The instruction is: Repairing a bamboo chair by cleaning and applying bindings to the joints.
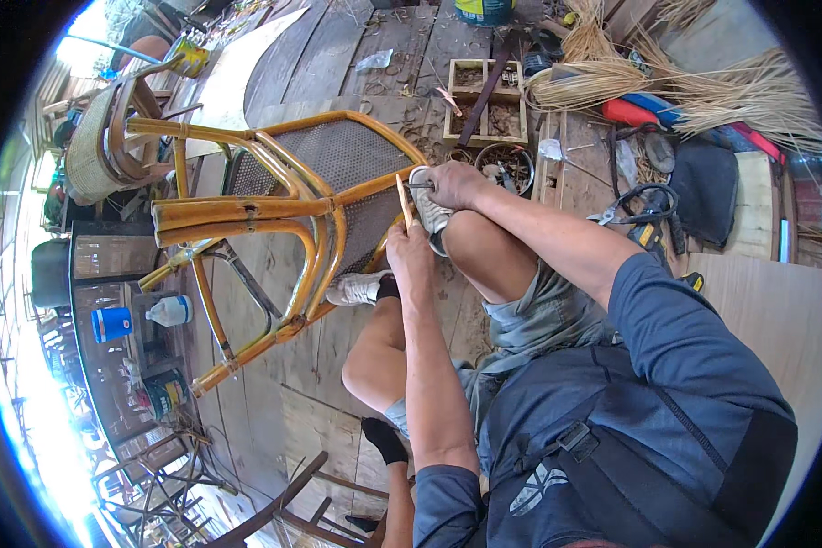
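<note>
A rattan chair with a dark woven mesh panel lies tipped on the plank floor in front of me. My left hand is closed round the lower end of a pale, narrow strip of wood or cane, which points away from me. Just right of the strip's upper part, my right hand grips a thin grey metal tool, its tip pointing left. Fingers hide most of the tool, so its exact kind does not show. Both hands are above my shoes, close to the chair's near edge.
A compartmented wooden box stands beyond my right hand, beside a round pot. Bundles of cane strips and black-handled scissors lie to the right. A blue cup stands left. Another person's black-socked foot is below.
</note>
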The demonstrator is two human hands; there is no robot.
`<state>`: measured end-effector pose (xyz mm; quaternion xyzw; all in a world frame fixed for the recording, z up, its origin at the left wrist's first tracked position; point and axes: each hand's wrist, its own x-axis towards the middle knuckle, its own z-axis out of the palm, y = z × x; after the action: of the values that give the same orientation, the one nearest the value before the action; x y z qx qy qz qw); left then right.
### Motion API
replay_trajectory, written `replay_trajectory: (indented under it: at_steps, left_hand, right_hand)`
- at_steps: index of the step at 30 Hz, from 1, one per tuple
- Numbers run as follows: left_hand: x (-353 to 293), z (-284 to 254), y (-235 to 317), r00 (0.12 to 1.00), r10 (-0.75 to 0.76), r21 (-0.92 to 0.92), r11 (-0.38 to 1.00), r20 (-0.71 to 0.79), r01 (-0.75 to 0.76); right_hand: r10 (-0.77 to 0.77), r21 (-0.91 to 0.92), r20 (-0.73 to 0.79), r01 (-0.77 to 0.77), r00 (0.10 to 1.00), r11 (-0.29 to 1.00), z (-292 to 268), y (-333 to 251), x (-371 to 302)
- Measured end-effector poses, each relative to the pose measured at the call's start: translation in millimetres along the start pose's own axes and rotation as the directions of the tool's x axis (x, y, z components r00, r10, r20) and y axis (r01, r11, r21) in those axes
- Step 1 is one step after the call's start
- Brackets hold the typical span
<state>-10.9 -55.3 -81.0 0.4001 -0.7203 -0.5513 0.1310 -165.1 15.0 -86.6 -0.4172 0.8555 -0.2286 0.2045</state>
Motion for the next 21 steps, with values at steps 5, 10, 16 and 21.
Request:
replay_trajectory:
  at_steps: [5, 10, 16, 21]
  left_hand:
    - [11, 11, 19, 0.999, 0.047, 0.085, 0.995, 0.018, -0.048]
    - [-24, 14, 45, 0.995, 0.085, 0.139, 0.986, 0.043, -0.091]
    - [-95, -37, 85, 0.988, -0.144, -0.152, 0.977, 0.059, 0.151]
    - [-42, -30, 50, 0.906, -0.323, -0.476, 0.773, 0.272, 0.419]
  right_hand:
    - [-0.059, -0.055, 0.097, 0.065, 0.993, 0.996, -14, -16, -3]
    - [0.020, -0.132, 0.044, -0.014, 0.999, 0.991, 1, 7, 6]
    - [0.404, 0.192, -0.172, -0.371, 0.898, 0.908, -7, 43, 2]
    - [0.116, 0.064, -0.151, -0.107, 0.982, 0.992, 4, 4, 13]
